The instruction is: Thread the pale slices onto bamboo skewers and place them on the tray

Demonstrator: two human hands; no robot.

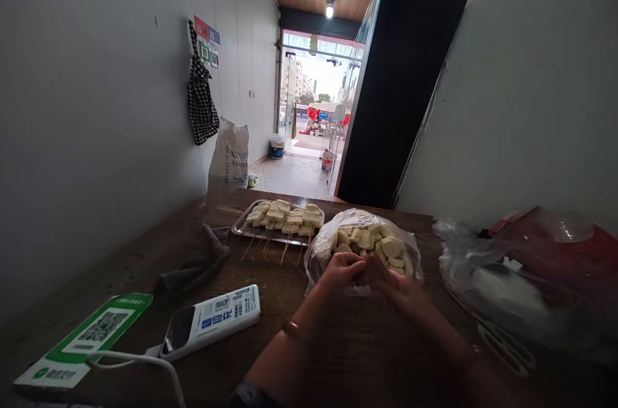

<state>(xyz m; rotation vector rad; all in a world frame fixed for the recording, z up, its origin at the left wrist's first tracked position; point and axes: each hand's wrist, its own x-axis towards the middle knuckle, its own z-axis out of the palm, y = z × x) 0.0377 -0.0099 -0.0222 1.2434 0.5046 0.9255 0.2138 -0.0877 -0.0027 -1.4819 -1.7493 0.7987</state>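
Note:
A clear plastic bag (412, 257) stands open on the table, full of pale, thick slices of food (364, 239). At its near edge my left hand (344, 268) is closed, fingertips pinched together; what they hold is hidden. My right hand (403, 289) is beside it, blurred, with its fingers closed around something brownish and narrow that I cannot make out. Behind and left of the bag, a metal tray (236, 228) bears several stacked skewers of the pale slices (277, 210). Their thin wooden sticks (286, 250) point toward me over the tray's near rim.
Left on the dark table (338, 356) lie a grey cloth (193, 269), a white payment device (212, 321) with a cable (140, 356), and a green QR card (91, 337). To the right are scissors (506, 347) and plastic bags (512, 286), one red.

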